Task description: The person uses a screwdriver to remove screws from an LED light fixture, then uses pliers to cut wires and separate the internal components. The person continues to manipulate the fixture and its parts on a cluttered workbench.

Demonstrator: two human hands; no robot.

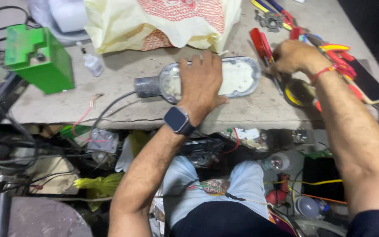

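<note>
Two hands | left hand (200,83) fingers spread flat atop lamp housing (237,77) | right hand (292,57) fingers curled, grip unclear

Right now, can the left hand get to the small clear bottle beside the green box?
Probably yes. The left hand lies flat on the lamp housing, and the bench top between it and the small bottle looks open, with only a thin cable nearer the edge.
</note>
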